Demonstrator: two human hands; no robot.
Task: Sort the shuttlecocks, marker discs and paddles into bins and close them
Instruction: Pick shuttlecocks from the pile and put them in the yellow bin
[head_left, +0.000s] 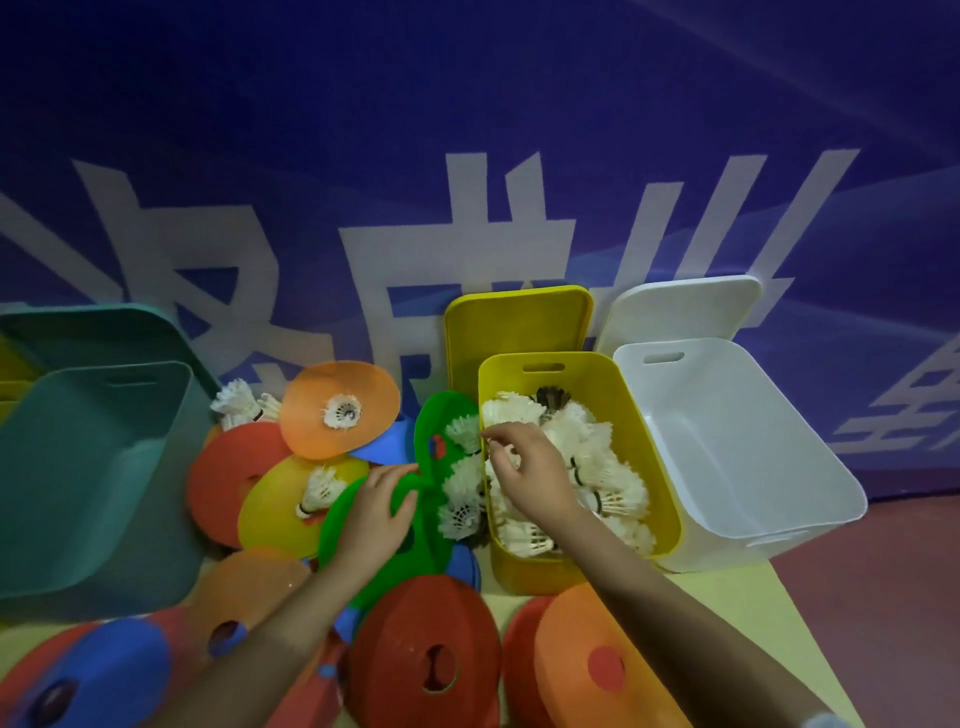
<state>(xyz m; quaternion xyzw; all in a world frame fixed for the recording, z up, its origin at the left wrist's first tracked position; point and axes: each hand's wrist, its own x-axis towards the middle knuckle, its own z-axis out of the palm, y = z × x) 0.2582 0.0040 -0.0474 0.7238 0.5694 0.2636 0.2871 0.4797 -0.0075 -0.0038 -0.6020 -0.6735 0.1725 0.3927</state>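
Nearest, on the pale yellow table (769, 587), lie stacks of marker discs: a red stack (423, 654) in the middle, an orange stack (597, 660) to its right, and blue and orange discs (104, 670) to the left, partly behind the left forearm. Just beyond, the left hand (376, 512) rests on a green disc (343, 525), fingers relaxed and spread over its surface, thumb at the disc's edge. Beside it the right hand (524, 475) reaches over the near-left rim of the yellow bin (660, 467), fingertips drawn together among the white shuttlecocks (587, 467) that fill it; whether they pinch one I cannot tell. More shuttlecocks (462, 493) lie just outside the bin's left wall, on green discs. Further left, one shuttlecock (319, 491) sits on a yellow disc (275, 512), another (340, 413) on a tilted orange disc (337, 408). A teal bin (93, 467) stands at far left, a white bin (737, 441) touching the yellow one's right side. Behind them a yellow lid (514, 322) and a white lid (680, 306) lean against a blue banner (467, 130) with white characters.
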